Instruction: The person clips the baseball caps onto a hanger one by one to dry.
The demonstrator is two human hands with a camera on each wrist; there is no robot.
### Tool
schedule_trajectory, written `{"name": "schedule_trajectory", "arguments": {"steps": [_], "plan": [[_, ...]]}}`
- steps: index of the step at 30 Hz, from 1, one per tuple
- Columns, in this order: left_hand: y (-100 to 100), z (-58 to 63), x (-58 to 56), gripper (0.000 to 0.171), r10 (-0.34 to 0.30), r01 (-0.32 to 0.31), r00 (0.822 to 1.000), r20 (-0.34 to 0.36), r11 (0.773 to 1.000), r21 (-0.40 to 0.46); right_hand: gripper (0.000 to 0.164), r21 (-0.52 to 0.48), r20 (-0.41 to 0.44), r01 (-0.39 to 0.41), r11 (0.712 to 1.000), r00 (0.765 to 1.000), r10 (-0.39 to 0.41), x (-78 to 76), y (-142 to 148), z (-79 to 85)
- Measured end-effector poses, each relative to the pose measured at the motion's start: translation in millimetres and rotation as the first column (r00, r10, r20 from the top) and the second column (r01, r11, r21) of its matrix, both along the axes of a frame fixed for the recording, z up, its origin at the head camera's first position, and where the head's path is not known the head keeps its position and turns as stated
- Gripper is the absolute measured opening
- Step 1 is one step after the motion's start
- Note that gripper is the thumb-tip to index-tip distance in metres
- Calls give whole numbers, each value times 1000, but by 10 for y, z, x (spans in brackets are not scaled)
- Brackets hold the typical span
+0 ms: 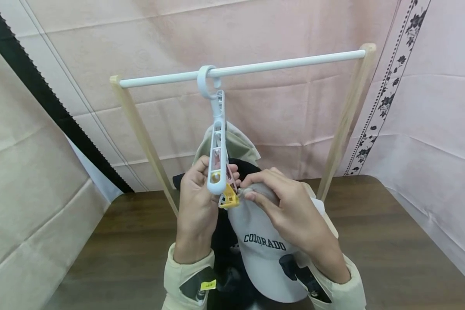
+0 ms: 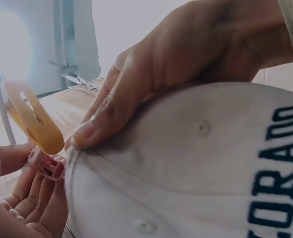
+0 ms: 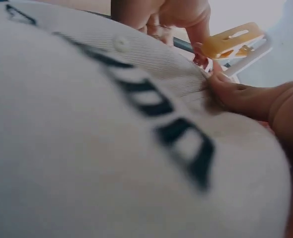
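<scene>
A pale grey-white baseball cap (image 1: 263, 269) lettered COLORADO hangs crown up from my right hand (image 1: 294, 211), whose thumb and fingers pinch the top of its crown. My left hand (image 1: 197, 211) grips a pink clothespin (image 2: 46, 166) on the pale blue clip hanger (image 1: 218, 116). In the left wrist view, the thumb and fingers lie on either side of this clothespin, and the pinched fabric is right at its tip. A yellow clothespin (image 1: 229, 198) dangles just in front of it. The hanger's hook loops over a white rod (image 1: 286, 64).
Wooden posts (image 1: 342, 125) hold up the rod at both ends. Behind my hands hang a beige and green cap (image 1: 240, 144) and dark fabric (image 1: 238, 165). A brown wooden table (image 1: 372, 241) lies below, with pale cloth (image 1: 279, 116) around it.
</scene>
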State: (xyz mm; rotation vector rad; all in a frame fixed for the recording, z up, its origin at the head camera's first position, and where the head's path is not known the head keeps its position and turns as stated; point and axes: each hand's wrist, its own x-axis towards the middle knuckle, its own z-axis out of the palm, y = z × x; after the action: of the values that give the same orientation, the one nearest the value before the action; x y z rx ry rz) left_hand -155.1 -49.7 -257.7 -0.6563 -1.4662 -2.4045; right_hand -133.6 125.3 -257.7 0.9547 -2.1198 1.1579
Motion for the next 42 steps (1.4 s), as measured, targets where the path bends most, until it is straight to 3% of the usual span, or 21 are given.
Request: {"name": "schedule_trajectory", "arguments": {"steps": [4,7,14,20,28,32,35,39,42], "plan": [[-14,-11,-16,9,-20,20,1000,-12,1000,13,16,82,-24,-43,996,999,45,62,15,24],[-14,-24,-36,12,-24,25,1000,-17,1000,18,16,112,11,-82,990,997,81,120,27,42],[19,-56,-68,10,-62,59,997,40,996,65,16,46,64,-96,994,994,93,117,12,24],[25,-80,-67,13,-23,21,998,57,999,39,16,-5,26,-32,999,999,32,47,-61,-25],[52,-62,-93,6,-29,30,999,-12,998,57,19,-25,21,41,999,999,-40,-1,-108,-22],[62,-84,-118,4,1,0,999,-32,1000,23,21,-28,27,84,996,996,-84,-23,-110,-31],[61,-104,-149,6,26,-26,999,-30,1000,-8,20,-6,69,134,991,989,-133,-49,-106,-39],[68,-123,-200,6,35,-36,999,-33,999,-30,18,66,156,220,973,961,-228,-98,-90,-59],[68,-123,-209,5,49,-53,997,-57,997,-60,16,75,158,245,967,954,-254,-128,-91,-77]]}}
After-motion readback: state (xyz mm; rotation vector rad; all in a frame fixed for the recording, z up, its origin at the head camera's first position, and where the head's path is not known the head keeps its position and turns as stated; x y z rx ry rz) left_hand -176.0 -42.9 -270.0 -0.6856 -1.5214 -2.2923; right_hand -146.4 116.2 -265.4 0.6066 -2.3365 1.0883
